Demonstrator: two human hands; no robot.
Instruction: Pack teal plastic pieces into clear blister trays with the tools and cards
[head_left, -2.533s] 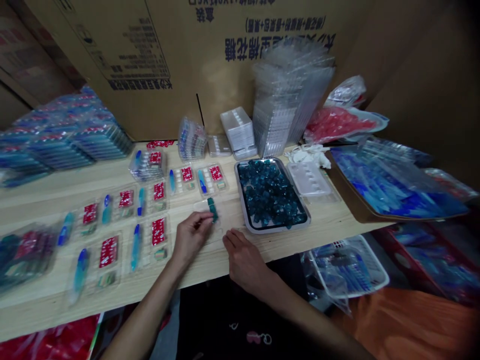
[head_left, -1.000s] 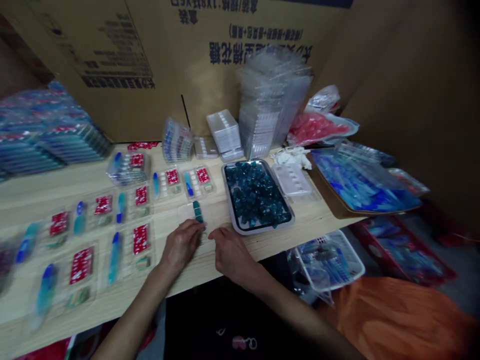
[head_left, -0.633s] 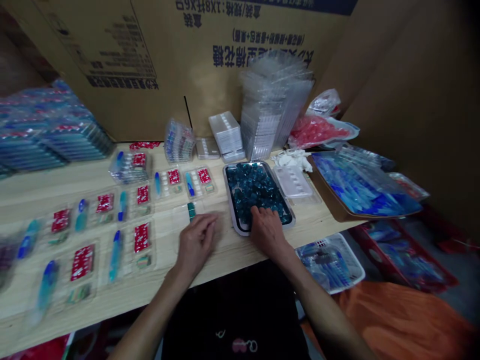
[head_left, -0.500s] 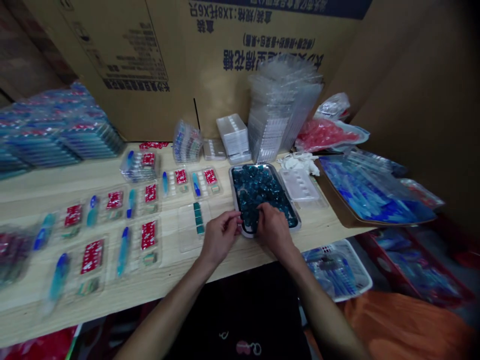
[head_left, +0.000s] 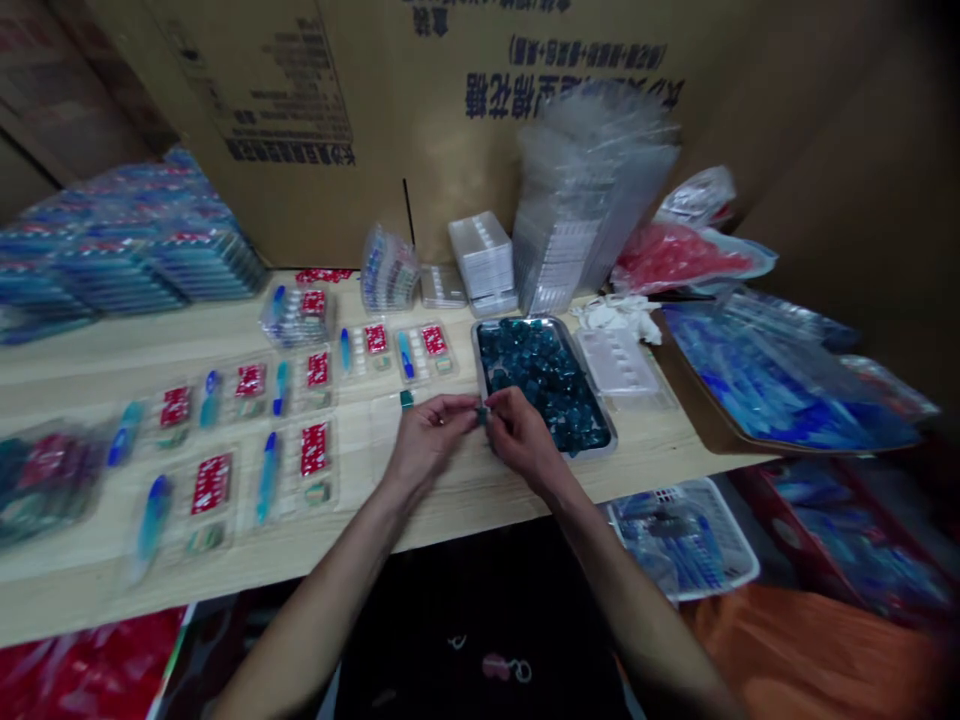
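Observation:
Just in front of the metal tray [head_left: 609, 437] of dark teal pieces, my two hands meet fingertip to fingertip. A small teal piece [head_left: 482, 414] shows between them. My left hand [head_left: 431, 432] pinches it from the left, over the right part of a clear blister pack [head_left: 382, 425]. One teal square [head_left: 406, 399] shows in that pack; my hand hides the rest. My right hand [head_left: 520, 436] has its thumb and forefinger closed at the same piece, beside the tray's left edge.
Filled packs with blue pens [head_left: 268, 478] and red packets lie to the left. Stacked clear trays [head_left: 566, 240] stand behind the metal tray. A cardboard box [head_left: 720, 425] of blue items is at right, a white basket [head_left: 739, 545] below the table edge.
My right hand has left the teal pieces in the tray and moved left to meet my left hand. The left hand now covers most of the teal squares. The view has shifted slightly.

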